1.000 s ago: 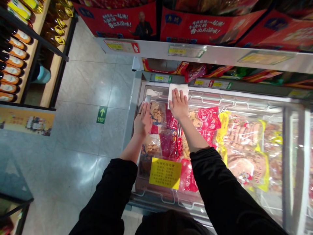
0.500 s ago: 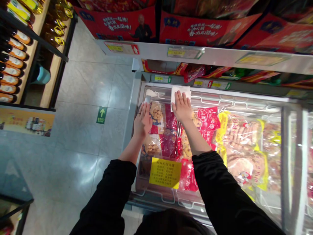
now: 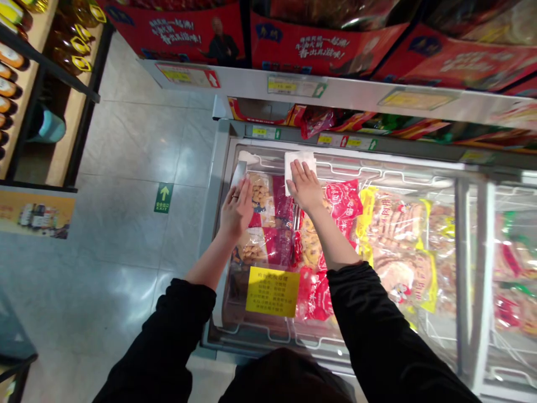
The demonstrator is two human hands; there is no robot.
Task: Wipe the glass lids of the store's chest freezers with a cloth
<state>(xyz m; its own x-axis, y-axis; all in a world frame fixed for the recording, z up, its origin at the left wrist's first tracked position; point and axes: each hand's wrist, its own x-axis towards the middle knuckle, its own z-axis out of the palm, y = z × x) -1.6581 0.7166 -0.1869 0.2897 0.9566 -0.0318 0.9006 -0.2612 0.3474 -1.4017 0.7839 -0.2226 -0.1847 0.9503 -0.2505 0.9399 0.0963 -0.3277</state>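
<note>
My right hand (image 3: 305, 186) lies flat, fingers stretched, on a white cloth (image 3: 297, 162) pressed against the glass lid (image 3: 403, 168) of a chest freezer, near its far left corner. My left hand (image 3: 237, 206) rests flat on the lid's left side, fingers together, a ring on one finger. Under the glass lie red and yellow bags of frozen food (image 3: 377, 224). A yellow notice (image 3: 272, 291) is stuck on the lid near me.
A shelf rail with price tags (image 3: 293, 87) and red banners runs above the freezer. Bottles stand on a wooden shelf (image 3: 25, 78) at the far left. Grey tiled floor with a green exit arrow sticker (image 3: 163, 197) lies left of the freezer.
The cloth under my right hand has shifted slightly right and back along the far edge of the lid. My view has swung a little to the right. My left hand stays put.
</note>
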